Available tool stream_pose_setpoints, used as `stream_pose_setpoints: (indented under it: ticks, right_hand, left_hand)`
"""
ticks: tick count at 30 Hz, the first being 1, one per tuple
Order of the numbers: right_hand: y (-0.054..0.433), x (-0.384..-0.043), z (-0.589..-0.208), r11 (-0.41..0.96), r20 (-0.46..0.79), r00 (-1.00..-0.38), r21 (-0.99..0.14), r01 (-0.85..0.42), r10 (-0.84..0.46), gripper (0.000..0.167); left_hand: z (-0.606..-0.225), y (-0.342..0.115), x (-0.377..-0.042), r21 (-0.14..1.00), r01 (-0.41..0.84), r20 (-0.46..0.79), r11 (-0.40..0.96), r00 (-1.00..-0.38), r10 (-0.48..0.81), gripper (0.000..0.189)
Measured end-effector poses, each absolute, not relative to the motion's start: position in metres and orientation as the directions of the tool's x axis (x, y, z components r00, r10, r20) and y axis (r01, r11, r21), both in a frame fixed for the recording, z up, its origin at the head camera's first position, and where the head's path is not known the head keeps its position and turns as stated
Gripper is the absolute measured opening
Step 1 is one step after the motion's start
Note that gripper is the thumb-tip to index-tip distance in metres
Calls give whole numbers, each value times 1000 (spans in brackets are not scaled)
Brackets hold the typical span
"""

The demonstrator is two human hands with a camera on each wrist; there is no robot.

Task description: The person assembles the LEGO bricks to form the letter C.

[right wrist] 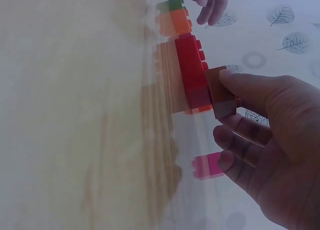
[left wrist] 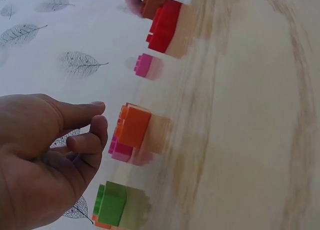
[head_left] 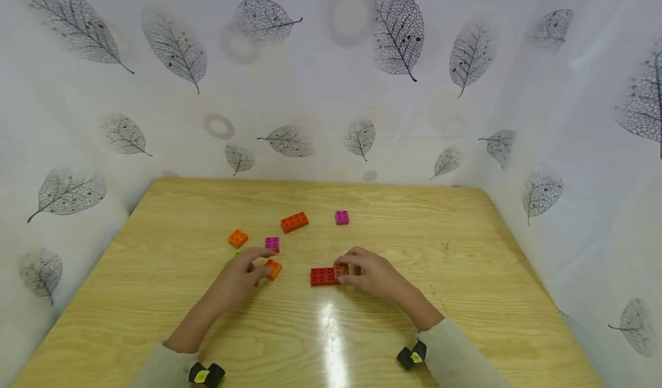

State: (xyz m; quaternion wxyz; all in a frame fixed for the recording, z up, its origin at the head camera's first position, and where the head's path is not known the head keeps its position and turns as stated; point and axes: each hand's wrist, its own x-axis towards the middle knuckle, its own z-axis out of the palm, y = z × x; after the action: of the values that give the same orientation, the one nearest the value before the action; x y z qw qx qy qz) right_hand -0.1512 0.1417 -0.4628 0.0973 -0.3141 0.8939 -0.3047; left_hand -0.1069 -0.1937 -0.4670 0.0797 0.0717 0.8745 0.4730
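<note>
My right hand point(head_left: 373, 273) pinches a small brown toy brick point(right wrist: 222, 95) between thumb and fingers. That brick is at the right end of a long red brick point(head_left: 323, 276), on its studded side; whether it is pressed fully down I cannot tell. My left hand point(head_left: 239, 277) hovers beside a small orange brick point(left wrist: 134, 127), its thumb and forefinger bent loosely towards each other. In the left wrist view the fingertips point(left wrist: 98, 122) are apart from the orange brick and hold nothing. Behind that brick lies a pink brick point(head_left: 272, 244).
A long orange-red brick point(head_left: 294, 222) and another pink brick point(head_left: 342, 218) lie farther back on the wooden table point(head_left: 414, 221). Another orange brick point(head_left: 238, 238) is at the left. A green brick point(left wrist: 112, 204) is mostly hidden by my left hand in the head view.
</note>
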Motion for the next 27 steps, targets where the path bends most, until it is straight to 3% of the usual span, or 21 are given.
stream_pose_setpoints:
  ticks: [27]
  right_hand:
    - [142,-151,-462,597,31,-775,-619,-510,-631,34]
  left_hand:
    - [-483,-195,-109,788,-7,-140,616,-976,169,45]
